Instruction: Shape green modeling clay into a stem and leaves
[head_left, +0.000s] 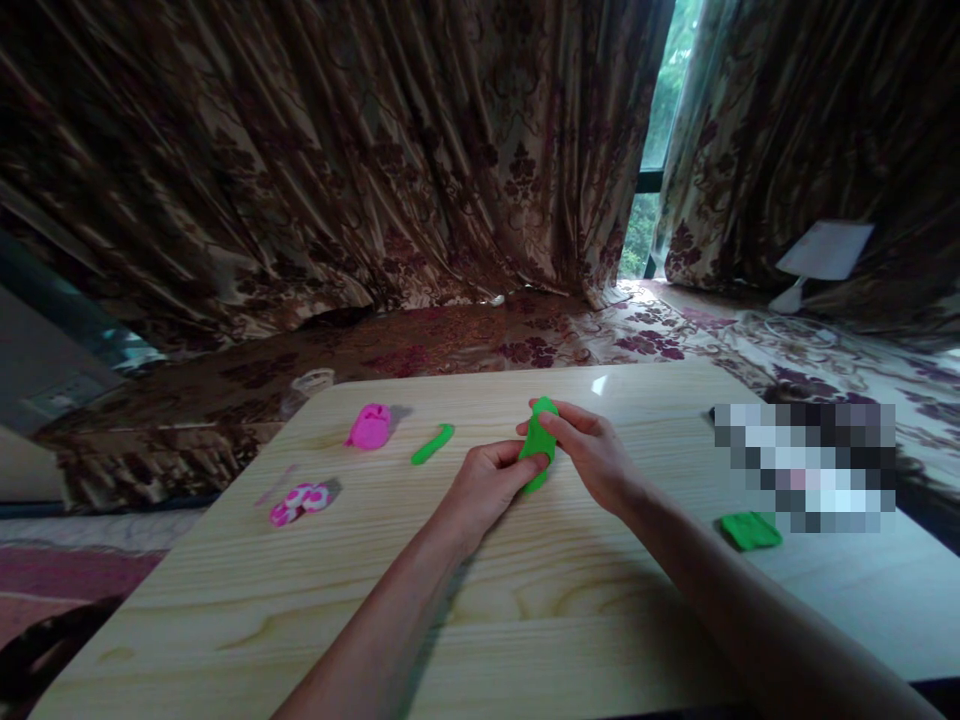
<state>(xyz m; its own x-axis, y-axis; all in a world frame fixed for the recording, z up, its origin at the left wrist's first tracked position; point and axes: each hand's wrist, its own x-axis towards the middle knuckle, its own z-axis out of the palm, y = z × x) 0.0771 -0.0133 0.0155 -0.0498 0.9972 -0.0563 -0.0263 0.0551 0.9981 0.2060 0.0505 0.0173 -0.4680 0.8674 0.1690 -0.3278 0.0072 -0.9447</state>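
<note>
Both hands pinch one flattened, elongated piece of green modelling clay (538, 440), held just above the middle of the table. My left hand (491, 482) grips its lower part, thumb lying across the front. Higher up, my right hand (589, 440) presses the upper end between thumb and fingers. A thin green clay strip (433, 444) with a curved tip lies left of the hands. Farther left sits a pink clay shape (370, 427) with an opening at its top. In front of that are pink-and-white rounded clay pieces (300, 503).
On the wooden table (337, 610), a flat green clay slab (751, 531) lies right of my right forearm, beside a blurred-out patch. A clear plastic container (311, 381) stands by the far left edge. Behind are patterned curtains (450, 150) and a white lamp (825, 250).
</note>
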